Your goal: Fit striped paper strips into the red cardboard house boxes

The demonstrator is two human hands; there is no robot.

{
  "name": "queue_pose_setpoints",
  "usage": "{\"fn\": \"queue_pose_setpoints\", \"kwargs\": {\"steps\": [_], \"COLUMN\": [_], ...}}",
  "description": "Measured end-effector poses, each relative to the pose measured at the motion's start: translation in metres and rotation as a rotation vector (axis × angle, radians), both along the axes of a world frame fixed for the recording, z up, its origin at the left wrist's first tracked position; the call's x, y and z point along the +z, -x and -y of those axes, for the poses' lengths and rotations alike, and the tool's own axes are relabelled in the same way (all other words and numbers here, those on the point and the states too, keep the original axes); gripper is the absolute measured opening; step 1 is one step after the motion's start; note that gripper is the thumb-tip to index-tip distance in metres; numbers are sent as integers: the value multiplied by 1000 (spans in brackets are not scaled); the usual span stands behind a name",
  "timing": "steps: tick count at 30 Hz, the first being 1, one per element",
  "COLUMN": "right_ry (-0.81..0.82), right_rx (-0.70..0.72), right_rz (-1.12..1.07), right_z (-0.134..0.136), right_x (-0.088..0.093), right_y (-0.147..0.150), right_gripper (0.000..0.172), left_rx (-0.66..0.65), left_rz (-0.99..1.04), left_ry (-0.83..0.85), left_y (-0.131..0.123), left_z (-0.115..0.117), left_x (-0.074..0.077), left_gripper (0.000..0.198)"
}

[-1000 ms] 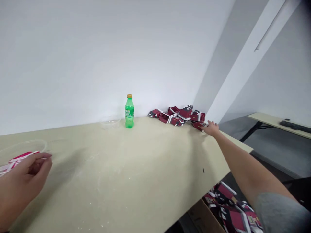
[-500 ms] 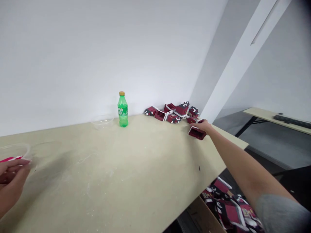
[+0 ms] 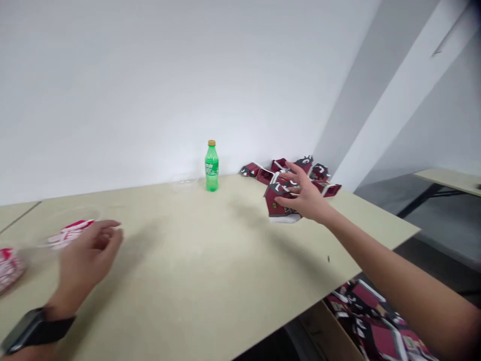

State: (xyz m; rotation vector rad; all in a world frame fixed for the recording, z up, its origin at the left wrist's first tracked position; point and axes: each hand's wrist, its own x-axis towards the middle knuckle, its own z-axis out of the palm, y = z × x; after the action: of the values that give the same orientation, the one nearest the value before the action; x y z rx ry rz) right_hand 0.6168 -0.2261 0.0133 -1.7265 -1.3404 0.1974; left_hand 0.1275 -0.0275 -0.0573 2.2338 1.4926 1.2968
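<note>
**A:** What was the right hand (image 3: 306, 198) doing?

**B:** It was on a red box (image 3: 278, 201) with white edges. The fingers (image 3: 296, 173) were spread wide over the box. I could not tell if they were pressing on it or holding it.

**A:** Where was that box?

**B:** It was on the pale table (image 3: 188, 296), just in front of a heap of more red boxes (image 3: 300, 168). The heap was at twelve o'clock from the hand.

**A:** And the left hand (image 3: 90, 255)?

**B:** It was far away, at about eight o'clock from the right hand. Its fingers were a bit curled, and it was not holding anything I could see. A black watch (image 3: 33, 328) was on that wrist. A red and white paper (image 3: 71, 233) lay close by, at eleven o'clock from the left hand.

**A:** What else was there?

**B:** A green bottle (image 3: 211, 168) stood up straight at nine o'clock from the right hand. A clear bowl (image 3: 184, 183) sat just beside it. A cardboard box (image 3: 361, 321) full of red boxes was down past the table edge, at five o'clock.
</note>
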Motion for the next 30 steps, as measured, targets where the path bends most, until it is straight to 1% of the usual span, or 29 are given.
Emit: {"fn": "queue_pose_setpoints", "kwargs": {"steps": [3, 5, 7, 9, 10, 11, 13, 16, 18, 20, 22, 23, 24, 25, 26, 27, 28, 29, 30], "right_ry": [-140, -194, -245, -288, -299, -304, -305, -284, -233, -140, 16, 105, 182, 231, 245, 232, 206, 180, 161], "right_rx": [131, 216, 279, 317, 326, 331, 335, 406, 454, 450, 456, 478, 506, 530, 542, 537, 519, 493, 467], "right_rz": [-71, -96, -98, -46, -8, 29, 58, -55, -194, -363, -555, -644, -715, -764, -797, -821, -844, -870, -894], "right_z": [-16, -29, -43, -55, -61, -66, -73, -76, -76, -76, -76, -77, -78, -79, -80, -81, -82, -82, -82], "right_x": [0, -5, -11, -17, -20, -23, -28, -32, -34, -36, -39, -42, -45, -49, -53, -58, -62, -66, -69], "right_y": [85, 136, 182, 221, 237, 251, 272, 282, 279, 271, 262, 258, 255, 252, 250, 249, 248, 248, 248], "right_gripper": [104, 100, 92, 84, 80, 77, 72, 72, 79, 92, 102, 100, 95, 88, 81, 75, 72, 72, 73], "left_rx": [-259, -398, -538, -665, -701, -697, -648, -597, -609, -677, -771, -810, -841, -864, -871, -850, -781, -656, -483], "left_rz": [43, 23, 40, 148, 227, 315, 450, 555, 622, 702, 739, 727, 695, 641, 571, 496, 426, 358, 290], "left_ry": [56, 126, 225, 320, 355, 371, 398, 434, 465, 526, 599, 633, 659, 674, 674, 650, 596, 515, 416], "left_y": [-15, -25, -35, -46, -51, -55, -59, -56, -49, -43, -39, -37, -35, -33, -30, -25, -18, -9, 3], "left_z": [26, 45, 62, 76, 80, 83, 81, 71, 64, 58, 55, 55, 54, 53, 51, 48, 43, 38, 31], "left_x": [13, 16, 15, 9, 5, 1, -6, -10, -9, -7, -6, -5, -4, -3, 0, 4, 9, 15, 22], "left_gripper": [33, 36, 46, 62, 66, 68, 69, 58, 53, 54, 59, 61, 62, 62, 63, 62, 57, 50, 42]}}
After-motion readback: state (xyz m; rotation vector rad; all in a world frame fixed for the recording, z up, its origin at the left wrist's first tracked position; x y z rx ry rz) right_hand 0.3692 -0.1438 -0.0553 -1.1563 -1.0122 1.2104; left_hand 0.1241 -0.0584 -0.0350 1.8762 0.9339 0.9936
